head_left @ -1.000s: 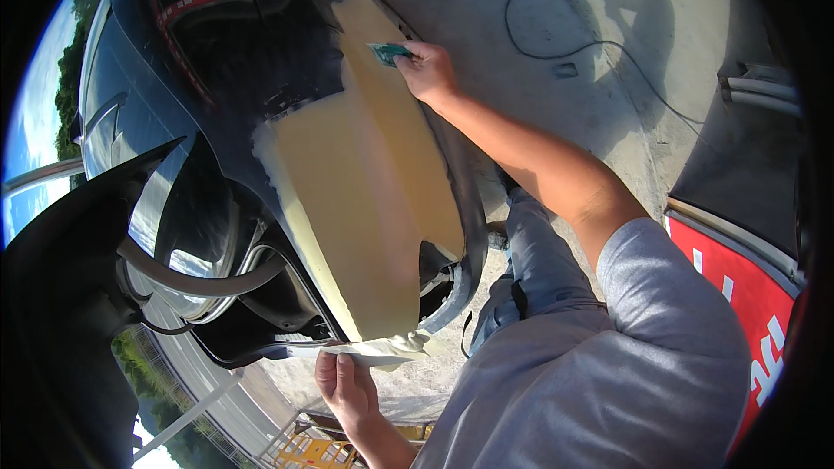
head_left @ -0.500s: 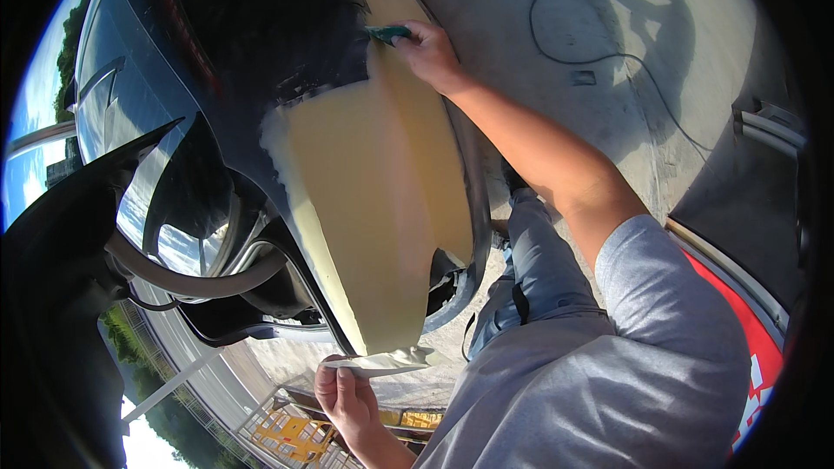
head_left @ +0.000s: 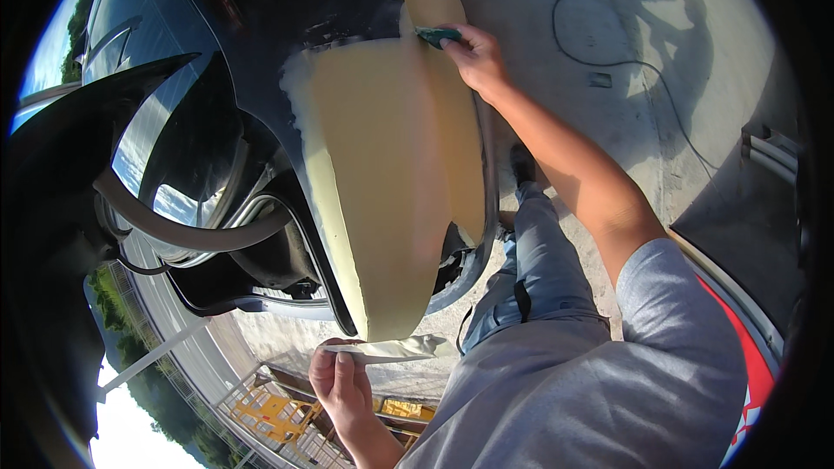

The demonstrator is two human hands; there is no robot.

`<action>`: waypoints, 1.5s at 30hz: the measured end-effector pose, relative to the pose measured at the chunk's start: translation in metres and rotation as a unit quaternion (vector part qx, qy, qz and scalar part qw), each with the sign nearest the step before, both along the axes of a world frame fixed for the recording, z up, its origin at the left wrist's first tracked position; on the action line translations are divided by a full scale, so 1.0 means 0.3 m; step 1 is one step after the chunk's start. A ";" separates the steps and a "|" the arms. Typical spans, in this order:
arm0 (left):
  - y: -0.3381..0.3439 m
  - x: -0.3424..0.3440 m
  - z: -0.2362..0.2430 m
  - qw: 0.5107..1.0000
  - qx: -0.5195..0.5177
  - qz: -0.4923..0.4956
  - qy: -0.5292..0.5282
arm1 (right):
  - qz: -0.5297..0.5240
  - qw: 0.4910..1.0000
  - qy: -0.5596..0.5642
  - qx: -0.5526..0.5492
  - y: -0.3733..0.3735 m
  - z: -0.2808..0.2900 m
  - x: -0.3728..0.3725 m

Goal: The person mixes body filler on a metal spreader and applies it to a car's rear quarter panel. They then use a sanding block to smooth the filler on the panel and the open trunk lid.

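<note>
A dark car body panel (head_left: 261, 0) carries a broad coat of yellowish body filler (head_left: 373, 165), with a pale, ragged left edge. My right hand (head_left: 479, 59) reaches out to the upper right of that coat and grips a green spreader (head_left: 438, 36). The spreader's edge meets the filler strip along the panel's right side. At the near end of the panel, my left hand (head_left: 344, 386) pinches a thin flat blade or plate (head_left: 378, 350), held roughly level. Pale filler lies on its right end; its handle cannot be made out.
An open car door (head_left: 52, 208) stands at the left, with a curved dark trim (head_left: 187, 226) beside the door opening. On the concrete floor at the right lies a dark cable (head_left: 665, 78) near a small flat green piece (head_left: 599, 80). Yellow barriers (head_left: 274, 412) stand at the lower left.
My right hand has drawn the spreader nearer along the panel's right-hand filler strip. My left hand keeps its hold on the blade. The whole view has shifted slightly.
</note>
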State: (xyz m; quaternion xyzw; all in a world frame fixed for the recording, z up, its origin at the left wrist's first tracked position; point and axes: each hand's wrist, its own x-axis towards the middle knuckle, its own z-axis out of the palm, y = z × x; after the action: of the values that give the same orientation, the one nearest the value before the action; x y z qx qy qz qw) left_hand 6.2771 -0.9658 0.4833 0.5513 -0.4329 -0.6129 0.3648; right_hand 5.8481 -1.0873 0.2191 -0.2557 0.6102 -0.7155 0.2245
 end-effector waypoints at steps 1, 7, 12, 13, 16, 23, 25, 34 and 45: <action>0.001 0.009 0.001 1.000 0.003 -0.005 -0.001 | 0.000 1.000 -0.005 -0.002 0.013 0.000 0.015; 0.013 0.068 -0.011 1.000 0.002 -0.014 -0.001 | 0.004 0.999 -0.029 -0.025 0.100 -0.019 0.110; 0.022 0.120 -0.015 0.999 0.000 -0.041 0.016 | -0.003 0.999 -0.032 -0.030 0.180 -0.030 0.199; 0.024 0.131 -0.018 0.999 0.000 -0.041 0.020 | 0.000 0.999 -0.037 -0.026 0.198 -0.030 0.215; 0.029 0.160 -0.026 0.997 -0.015 -0.069 0.020 | 0.002 0.999 -0.017 -0.028 0.246 -0.030 0.261; 0.047 0.203 -0.023 0.997 -0.001 -0.061 0.037 | 0.020 1.000 -0.003 0.002 0.361 -0.039 0.359; 0.049 0.208 -0.024 0.997 -0.013 -0.070 0.034 | 0.033 0.999 -0.015 0.006 0.391 -0.048 0.383; 0.055 0.240 -0.019 0.994 -0.015 -0.104 0.037 | 0.065 0.997 -0.051 -0.009 0.524 -0.057 0.521; 0.076 0.221 -0.009 0.996 -0.009 -0.081 0.044 | 0.074 0.995 0.070 0.015 0.654 -0.032 0.646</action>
State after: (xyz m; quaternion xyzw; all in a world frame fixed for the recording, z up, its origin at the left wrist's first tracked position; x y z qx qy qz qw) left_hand 6.3434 -0.9430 0.4805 0.4836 -0.4652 -0.6599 0.3380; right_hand 6.0420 -0.8910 0.2094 -0.3462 0.6144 -0.6680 0.2377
